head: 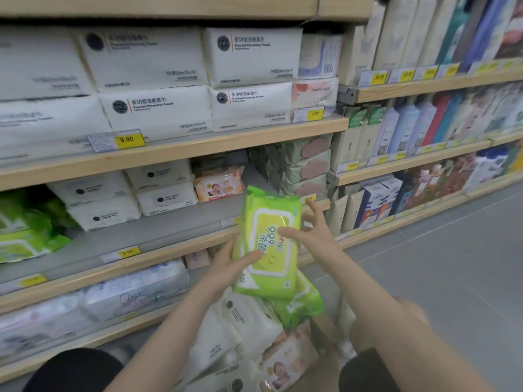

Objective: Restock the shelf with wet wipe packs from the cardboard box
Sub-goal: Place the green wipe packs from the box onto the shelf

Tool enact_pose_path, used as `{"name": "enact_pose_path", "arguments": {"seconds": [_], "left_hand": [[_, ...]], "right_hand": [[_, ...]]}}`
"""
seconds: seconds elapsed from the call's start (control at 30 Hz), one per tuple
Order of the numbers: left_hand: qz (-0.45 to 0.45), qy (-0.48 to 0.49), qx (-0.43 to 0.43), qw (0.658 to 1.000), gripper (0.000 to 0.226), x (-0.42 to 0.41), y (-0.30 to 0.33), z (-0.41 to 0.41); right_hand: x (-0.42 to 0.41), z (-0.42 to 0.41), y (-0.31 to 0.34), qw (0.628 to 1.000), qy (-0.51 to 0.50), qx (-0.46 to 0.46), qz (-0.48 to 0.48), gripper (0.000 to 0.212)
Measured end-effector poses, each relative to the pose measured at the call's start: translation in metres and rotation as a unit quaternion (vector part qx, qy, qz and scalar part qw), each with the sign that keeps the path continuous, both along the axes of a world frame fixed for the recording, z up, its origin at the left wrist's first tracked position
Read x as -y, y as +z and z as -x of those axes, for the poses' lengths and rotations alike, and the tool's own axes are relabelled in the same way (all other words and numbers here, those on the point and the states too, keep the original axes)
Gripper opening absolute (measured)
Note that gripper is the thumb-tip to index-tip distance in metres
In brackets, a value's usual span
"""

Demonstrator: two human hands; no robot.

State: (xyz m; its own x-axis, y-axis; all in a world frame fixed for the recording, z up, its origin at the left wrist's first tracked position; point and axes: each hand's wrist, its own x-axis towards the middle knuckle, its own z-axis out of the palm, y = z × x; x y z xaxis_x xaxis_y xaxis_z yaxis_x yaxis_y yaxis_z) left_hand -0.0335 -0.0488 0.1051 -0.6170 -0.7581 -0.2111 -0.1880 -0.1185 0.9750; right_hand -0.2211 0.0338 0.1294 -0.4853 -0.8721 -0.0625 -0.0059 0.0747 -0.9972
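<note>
**A:** Where is your pack right now?

**B:** Your green wet wipe pack (267, 244) is at the centre of the frame, held up on end in front of the grey shelf (119, 241), its white label facing you.

**A:** And your hands?

**B:** Your left hand (232, 264) grips its lower left edge, thumb laid across the front. Your right hand (312, 232) has its thumb pressed on the front of the pack near the right edge; the other fingers are spread out beyond that edge, and I cannot tell whether they touch it.

**A:** What lies below?

**B:** At lower centre, your cardboard box (325, 360) holds a second green pack (302, 304) just under the held one, white packs (240, 329) to its left and a baby-print pack (285, 366) at the bottom.

**A:** And on your shelf?

**B:** More green packs (25, 230) sit at the left edge of the frame, stacked white packs (119, 199) at centre left, and an orange baby-wipe pack (219, 183) above the held one. A yellow price tag (128, 252) sits on the shelf's front rail.
</note>
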Motion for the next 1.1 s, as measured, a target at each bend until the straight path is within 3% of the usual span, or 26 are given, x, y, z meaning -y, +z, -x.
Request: {"name": "enact_pose_path", "arguments": {"seconds": [0.07, 0.1, 0.2, 0.27, 0.33, 0.47, 0.6, 0.73, 0.83, 0.9, 0.97, 1.0, 1.1], "left_hand": [[-0.06, 0.037, -0.052, 0.996, 0.098, -0.002, -0.005, 0.0], [-0.066, 0.04, -0.068, 0.995, 0.096, -0.003, -0.005, -0.001], [-0.047, 0.008, -0.054, 0.997, 0.068, 0.0, 0.006, -0.003], [0.013, 0.016, -0.038, 0.999, 0.069, 0.014, 0.015, -0.009], [0.11, 0.06, -0.009, 0.992, 0.096, 0.032, 0.03, -0.016], [0.323, 0.027, 0.073, 0.943, 0.12, 0.053, 0.068, -0.018], [0.249, -0.134, 0.163, 0.945, 0.126, 0.065, 0.072, -0.012], [0.239, -0.071, 0.077, 0.965, 0.088, 0.064, 0.051, -0.017], [0.223, -0.015, 0.046, 0.974, 0.082, 0.059, 0.034, -0.024], [0.251, -0.002, 0.063, 0.966, 0.082, 0.056, 0.027, -0.029], [0.32, -0.02, 0.131, 0.938, 0.081, 0.055, 0.031, -0.03], [0.382, -0.045, 0.191, 0.903, 0.081, 0.056, 0.034, -0.029], [0.516, -0.166, 0.372, 0.753, 0.104, 0.052, 0.033, -0.014]], "right_hand": [[0.003, -0.003, -0.009, 0.994, 0.077, 0.067, -0.043, 0.102], [0.005, -0.006, -0.011, 0.99, 0.107, 0.076, -0.057, 0.099], [0.013, -0.012, -0.009, 0.994, 0.091, 0.038, -0.046, 0.084], [0.017, -0.009, -0.005, 0.996, 0.075, 0.02, -0.042, 0.084], [0.019, -0.006, -0.001, 0.994, 0.087, -0.04, -0.057, 0.089], [0.019, -0.011, 0.015, 0.964, 0.151, -0.195, -0.098, 0.093], [0.026, -0.017, 0.024, 0.927, 0.199, -0.294, -0.122, 0.096], [0.029, -0.014, 0.025, 0.909, 0.239, -0.316, -0.131, 0.097], [0.029, -0.005, 0.028, 0.869, 0.263, -0.386, -0.164, 0.104], [0.03, -0.004, 0.021, 0.871, 0.235, -0.403, -0.154, 0.096], [0.03, -0.008, 0.016, 0.869, 0.213, -0.421, -0.146, 0.093], [0.031, -0.01, 0.014, 0.861, 0.206, -0.442, -0.146, 0.094], [0.035, -0.018, 0.008, 0.836, 0.214, -0.486, -0.137, 0.097]]}}
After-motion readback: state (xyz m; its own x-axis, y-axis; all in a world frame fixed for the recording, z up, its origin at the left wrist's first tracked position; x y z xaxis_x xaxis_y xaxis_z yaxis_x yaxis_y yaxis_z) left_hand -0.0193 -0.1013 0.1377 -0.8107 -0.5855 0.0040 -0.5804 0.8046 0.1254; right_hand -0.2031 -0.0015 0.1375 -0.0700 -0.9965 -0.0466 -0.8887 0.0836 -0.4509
